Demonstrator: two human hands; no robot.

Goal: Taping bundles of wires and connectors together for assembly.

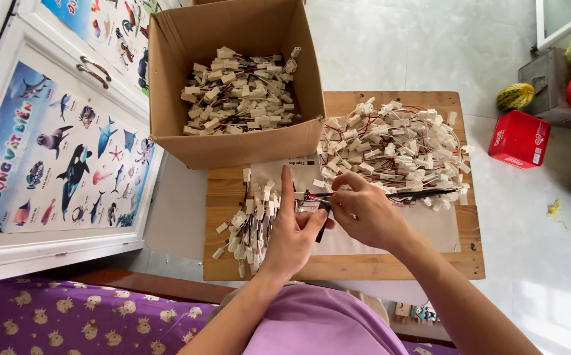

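both hands meet over the wooden table [364,266] — left hand [293,233] and right hand [364,210] pinching 1 wire lead [423,194] (red and black) between the 2 connector piles [397,148], beside the cardboard box [233,141].

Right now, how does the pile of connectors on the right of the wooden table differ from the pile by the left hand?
The right pile is larger and spread wide, with red and black wires looping loosely through it. The left pile is smaller and narrower, with its pieces lying more in line. The right pile lies apart from both hands, while the left hand rests against the left pile. Both hold small white connectors on wires and lie on the wooden table.
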